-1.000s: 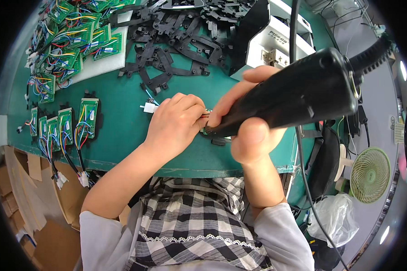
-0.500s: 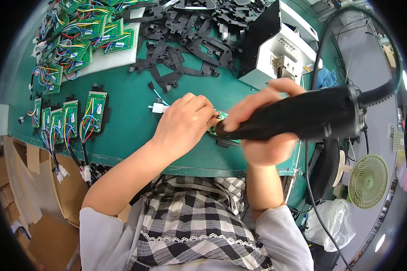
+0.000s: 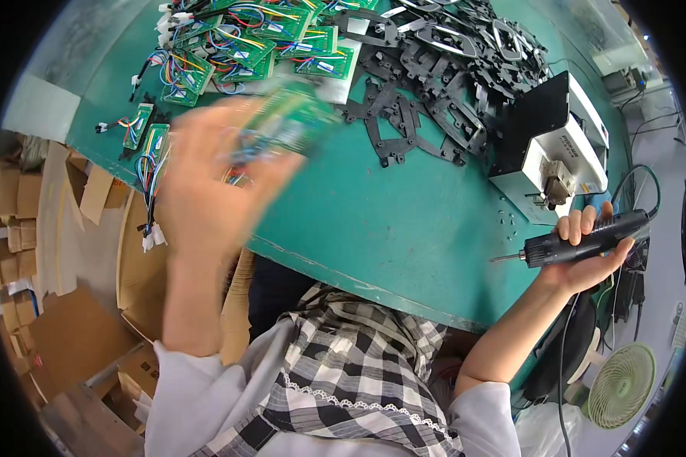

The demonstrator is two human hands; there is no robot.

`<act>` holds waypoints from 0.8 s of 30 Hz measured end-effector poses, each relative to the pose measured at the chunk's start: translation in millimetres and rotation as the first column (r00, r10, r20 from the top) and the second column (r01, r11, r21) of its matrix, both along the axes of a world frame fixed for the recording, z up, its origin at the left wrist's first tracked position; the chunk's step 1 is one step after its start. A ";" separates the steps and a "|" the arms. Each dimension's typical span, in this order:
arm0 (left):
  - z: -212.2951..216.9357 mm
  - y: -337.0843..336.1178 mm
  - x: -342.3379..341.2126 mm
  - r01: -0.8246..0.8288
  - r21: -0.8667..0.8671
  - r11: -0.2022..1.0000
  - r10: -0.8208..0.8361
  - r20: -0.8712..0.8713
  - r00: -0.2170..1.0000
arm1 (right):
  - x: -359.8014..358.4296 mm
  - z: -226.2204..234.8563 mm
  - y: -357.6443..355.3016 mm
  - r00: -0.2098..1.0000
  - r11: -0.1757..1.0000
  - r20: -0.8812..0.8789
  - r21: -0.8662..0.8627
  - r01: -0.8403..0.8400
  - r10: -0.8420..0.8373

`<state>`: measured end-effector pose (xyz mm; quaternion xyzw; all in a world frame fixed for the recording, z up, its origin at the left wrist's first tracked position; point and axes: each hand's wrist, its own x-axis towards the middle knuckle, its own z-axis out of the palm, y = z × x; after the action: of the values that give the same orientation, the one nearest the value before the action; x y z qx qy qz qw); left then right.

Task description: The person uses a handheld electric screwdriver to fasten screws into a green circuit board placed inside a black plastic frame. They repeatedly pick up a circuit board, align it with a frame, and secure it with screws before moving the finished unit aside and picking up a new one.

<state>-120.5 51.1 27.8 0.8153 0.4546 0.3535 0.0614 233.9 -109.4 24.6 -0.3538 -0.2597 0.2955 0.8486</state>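
Blurred left hand (image 3: 206, 183) grips a green circuit board (image 3: 293, 122) above the green surface (image 3: 404, 213); right hand (image 3: 587, 259) clasps a black electric screwdriver (image 3: 587, 240) off the surface's right edge.

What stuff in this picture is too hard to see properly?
- Left hand and green circuit board, head view: smeared by motion, so grip and wiring are unclear.
- Electric screwdriver tip: too small to make out.
- Small screws on the green table: just specks.
- Right hand palm: hidden behind the screwdriver.
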 end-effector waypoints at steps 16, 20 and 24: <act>-0.4 69.1 46.3 0.299 0.015 0.954 -0.286 -0.255 0.924 | 0.1 -17.2 12.4 0.995 0.994 -0.030 -0.054 0.091 -0.092; -32.7 116.1 131.3 0.424 0.299 0.855 -0.218 -0.535 0.816 | 6.3 -22.1 4.4 0.996 0.996 -0.014 -0.023 0.085 -0.086; -30.8 148.0 183.9 0.410 0.287 0.866 -0.227 -0.505 0.833 | 11.7 -22.1 1.2 0.995 0.995 -0.029 -0.004 0.097 -0.098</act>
<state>63.4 199.2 -3.0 0.9359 0.2328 0.2189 -0.1481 245.6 -108.2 2.5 -0.3627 -0.2293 0.2592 0.8653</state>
